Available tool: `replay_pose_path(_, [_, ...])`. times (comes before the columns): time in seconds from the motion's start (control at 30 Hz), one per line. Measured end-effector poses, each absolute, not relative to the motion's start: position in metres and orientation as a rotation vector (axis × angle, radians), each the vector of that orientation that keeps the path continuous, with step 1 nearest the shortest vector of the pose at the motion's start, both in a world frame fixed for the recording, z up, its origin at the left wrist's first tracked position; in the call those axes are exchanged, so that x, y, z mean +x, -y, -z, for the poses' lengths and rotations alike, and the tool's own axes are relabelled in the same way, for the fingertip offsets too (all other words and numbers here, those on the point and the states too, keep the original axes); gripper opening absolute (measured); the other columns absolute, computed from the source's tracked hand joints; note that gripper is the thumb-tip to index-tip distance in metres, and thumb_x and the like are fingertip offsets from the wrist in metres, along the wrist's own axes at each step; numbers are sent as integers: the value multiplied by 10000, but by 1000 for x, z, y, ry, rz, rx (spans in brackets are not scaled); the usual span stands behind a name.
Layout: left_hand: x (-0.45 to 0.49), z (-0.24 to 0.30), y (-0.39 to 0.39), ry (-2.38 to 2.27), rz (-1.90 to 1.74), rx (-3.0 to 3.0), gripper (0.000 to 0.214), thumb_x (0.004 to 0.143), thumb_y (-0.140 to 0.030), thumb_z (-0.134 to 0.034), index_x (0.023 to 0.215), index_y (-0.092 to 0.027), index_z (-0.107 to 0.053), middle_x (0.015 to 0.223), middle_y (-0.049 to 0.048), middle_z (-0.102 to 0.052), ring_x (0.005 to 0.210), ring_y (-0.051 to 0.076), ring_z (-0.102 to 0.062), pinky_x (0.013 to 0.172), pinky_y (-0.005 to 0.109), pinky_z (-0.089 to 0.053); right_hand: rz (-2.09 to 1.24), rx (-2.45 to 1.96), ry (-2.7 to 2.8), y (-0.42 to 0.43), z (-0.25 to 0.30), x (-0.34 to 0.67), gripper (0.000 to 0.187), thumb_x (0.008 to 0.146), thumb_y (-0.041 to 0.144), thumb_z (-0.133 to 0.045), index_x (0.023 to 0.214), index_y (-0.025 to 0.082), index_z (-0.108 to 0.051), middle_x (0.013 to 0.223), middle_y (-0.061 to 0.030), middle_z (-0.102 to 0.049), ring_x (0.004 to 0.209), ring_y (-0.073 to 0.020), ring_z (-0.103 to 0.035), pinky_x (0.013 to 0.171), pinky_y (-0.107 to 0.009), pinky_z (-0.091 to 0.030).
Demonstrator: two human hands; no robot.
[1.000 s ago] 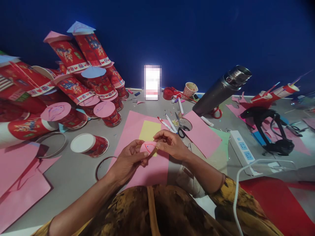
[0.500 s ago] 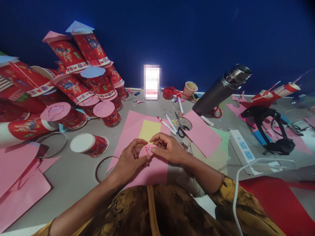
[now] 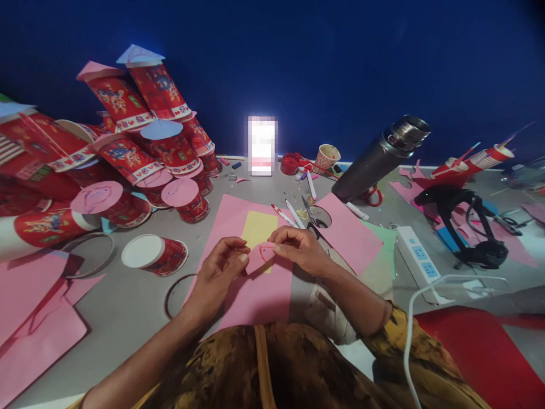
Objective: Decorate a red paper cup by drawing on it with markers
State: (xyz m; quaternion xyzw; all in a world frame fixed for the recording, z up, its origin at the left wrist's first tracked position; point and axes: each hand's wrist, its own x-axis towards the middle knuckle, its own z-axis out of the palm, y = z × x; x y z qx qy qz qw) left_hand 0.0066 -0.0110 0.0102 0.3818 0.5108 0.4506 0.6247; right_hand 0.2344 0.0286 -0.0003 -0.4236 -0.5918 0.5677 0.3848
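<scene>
A small pink paper disc (image 3: pixel 259 257) with a red and blue drawn mark is held up in front of me. Its right edge is pinched between thumb and fingers of my right hand (image 3: pixel 300 250). My left hand (image 3: pixel 221 267) is at the disc's left edge, thumb and forefinger apart; whether the thumb tip touches the paper is hard to see. Beneath both hands lies a pink sheet (image 3: pixel 259 304), with a yellow paper rectangle (image 3: pixel 259 224) on it.
Red paper cups (image 3: pixel 121 156) with paper tops are stacked at left, near a white-topped cup (image 3: pixel 147 253) and a ring (image 3: pixel 170 298). Markers (image 3: pixel 293 213), scissors (image 3: pixel 313 218), a cut pink sheet (image 3: pixel 353 238), a dark flask (image 3: pixel 378 159) and a power strip (image 3: pixel 419 255) stand to the right.
My left hand has opened and drawn slightly left, away from the disc. My right hand has shifted a little right with the disc, which now shows more of its surface.
</scene>
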Motion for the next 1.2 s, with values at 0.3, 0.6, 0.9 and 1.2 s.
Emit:
replay_pose_path(0.3, [2,-9,10,-1150,-861,973,303,784,-492,-881,798,-201,-799,762,39,-680,755,191,-561,704,276,-442,-1475,-1225,1416,-30,5,229,315,827,491,-849,836,196,-737,820,-20,-716,751,-163,-591,700,-295,-474])
replay_pose_path(0.6, [-2,-7,8,-1210,-842,862,363,700,-469,-969,738,-186,-746,727,7,-647,711,158,-553,648,235,-429,-1266,-1287,1534,-38,-1,239,210,884,408,-731,824,209,-702,783,-6,-690,714,-159,-584,675,-279,-456])
replay_pose_path(0.9, [-1,-7,1,-1015,-950,450,401,647,-342,-1021,712,-164,-668,709,0,-660,618,143,-643,625,248,-550,-494,-2020,1873,-66,-14,321,172,947,173,-613,808,198,-712,832,-55,-764,765,-202,-636,727,-300,-380])
replay_pose_path(1.2, [-6,-7,1,-960,-1024,376,404,676,-301,-1018,712,-166,-639,708,0,-649,647,156,-668,614,267,-581,-438,-2181,1970,-66,-14,320,159,990,300,-678,871,210,-731,893,-66,-790,813,-216,-647,698,-302,-315])
